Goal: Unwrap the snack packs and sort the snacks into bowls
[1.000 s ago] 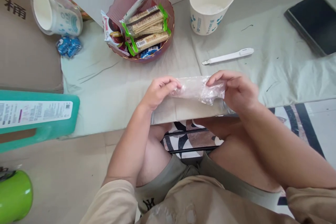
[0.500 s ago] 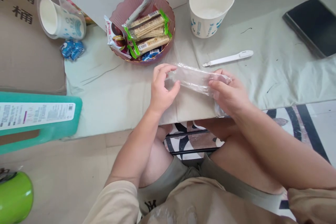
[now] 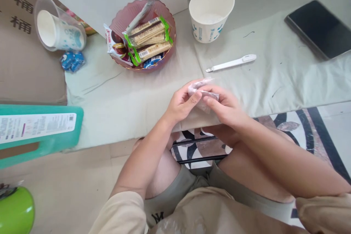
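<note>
A crumpled piece of clear plastic film (image 3: 204,85) is bunched up between my two hands, above the front edge of the cloth-covered table. My left hand (image 3: 182,103) pinches it from the left, thumb on top. From the right, my right hand (image 3: 226,106) closes its thumb and fingers on the same plastic. The hands almost touch, and parts of the film are hidden behind the fingers. Just beyond them lies a white utility knife (image 3: 231,63) with its tip pointing left.
A pink scalloped bowl (image 3: 113,25) of wrapped snacks stands behind my hands, with a large paper cup (image 3: 211,14) to its right. A black phone-like device (image 3: 322,29) lies far right. Leftward are nested cups (image 3: 61,33), blue packets (image 3: 72,61) and a teal jug (image 3: 61,139).
The plastic film was stretched out flat between my hands and is now bunched small. Both hands have come together, and my left fingers have closed on it.
</note>
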`<state>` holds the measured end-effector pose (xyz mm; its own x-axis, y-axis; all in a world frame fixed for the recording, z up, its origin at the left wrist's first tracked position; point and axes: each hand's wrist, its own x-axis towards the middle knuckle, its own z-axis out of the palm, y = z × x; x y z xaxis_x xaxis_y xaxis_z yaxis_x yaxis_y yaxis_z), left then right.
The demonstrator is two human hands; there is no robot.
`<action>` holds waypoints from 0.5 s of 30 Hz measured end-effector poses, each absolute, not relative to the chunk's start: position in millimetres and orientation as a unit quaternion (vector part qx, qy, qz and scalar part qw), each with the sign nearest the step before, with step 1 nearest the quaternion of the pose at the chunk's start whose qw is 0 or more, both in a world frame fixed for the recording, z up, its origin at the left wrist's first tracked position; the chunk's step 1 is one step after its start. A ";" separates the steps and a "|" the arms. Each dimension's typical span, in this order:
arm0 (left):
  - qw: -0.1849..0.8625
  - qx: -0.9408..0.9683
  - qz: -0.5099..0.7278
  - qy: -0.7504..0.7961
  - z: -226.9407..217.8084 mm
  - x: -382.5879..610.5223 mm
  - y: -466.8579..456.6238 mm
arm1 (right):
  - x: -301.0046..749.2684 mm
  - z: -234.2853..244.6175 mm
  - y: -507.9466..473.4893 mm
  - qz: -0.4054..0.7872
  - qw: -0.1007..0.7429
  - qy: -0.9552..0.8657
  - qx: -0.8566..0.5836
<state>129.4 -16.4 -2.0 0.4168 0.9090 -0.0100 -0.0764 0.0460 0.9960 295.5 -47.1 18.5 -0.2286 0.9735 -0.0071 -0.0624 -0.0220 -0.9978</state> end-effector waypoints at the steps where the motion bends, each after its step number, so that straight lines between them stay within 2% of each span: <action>1: 0.624 0.556 0.405 0.372 -3.3 128.8 -15.7 | 296.5 17.0 -46.5 0.565 0.459 -0.527 -0.439; 6: 0.658 0.486 0.413 0.400 -6.1 126.3 -13.3 | 305.7 6.7 -40.4 0.445 0.524 -0.499 -0.528; 9: 0.691 0.464 0.382 0.402 -1.2 125.8 -13.0 | 308.1 4.1 -36.3 0.518 0.493 -0.490 -0.499; 11: 0.677 0.475 0.383 0.411 0.3 126.1 -12.5 | 307.0 4.5 -35.1 0.573 0.472 -0.461 -0.487; 15: 0.613 0.511 0.407 0.444 -5.4 125.9 -10.6 | 303.7 6.1 -35.5 0.549 0.502 -0.432 -0.510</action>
<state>125.9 -10.6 -5.4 0.2741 0.9532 -0.1275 -0.0449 0.1451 0.9884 303.7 -35.5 6.1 0.0235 0.9917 -0.1261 -0.1116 -0.1228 -0.9861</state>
